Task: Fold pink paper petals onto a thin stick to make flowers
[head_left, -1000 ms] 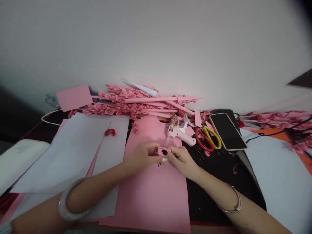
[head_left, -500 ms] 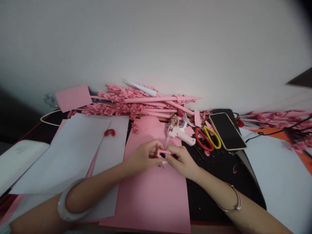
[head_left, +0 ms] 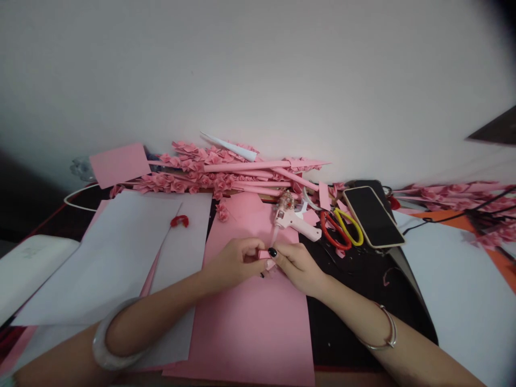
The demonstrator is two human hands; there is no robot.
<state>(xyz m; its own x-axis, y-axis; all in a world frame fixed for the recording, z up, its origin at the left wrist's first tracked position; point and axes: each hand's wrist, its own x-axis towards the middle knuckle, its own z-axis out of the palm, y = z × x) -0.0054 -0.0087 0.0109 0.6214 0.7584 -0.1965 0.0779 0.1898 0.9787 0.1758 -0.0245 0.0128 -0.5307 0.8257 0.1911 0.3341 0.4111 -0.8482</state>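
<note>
Between my hands is a small folded piece of pink paper [head_left: 264,254], held over a large pink sheet [head_left: 252,328]. My left hand [head_left: 234,263] pinches its left side with thumb and fingers closed. My right hand [head_left: 296,266] grips the right side, its dark-nailed thumb pressed on the paper. Fingers cover much of the piece, so its full shape is hidden. Just beyond my hands lies a pale pink glue gun [head_left: 296,220], its nozzle pointing toward them. A small pink paper flower [head_left: 222,212] rests near the top of the pink sheet.
White sheets [head_left: 105,258] cover the left side, with a red curled piece [head_left: 179,221] on them. Red-and-yellow-handled scissors [head_left: 342,228] and a phone [head_left: 374,216] lie at right. Pink paper flower stems [head_left: 242,174] are piled along the wall. More white paper [head_left: 455,285] lies far right.
The folded pink paper has turned in my fingers and shows a different, narrower side. My right thumb has shifted slightly on it. The whole view has moved a little.
</note>
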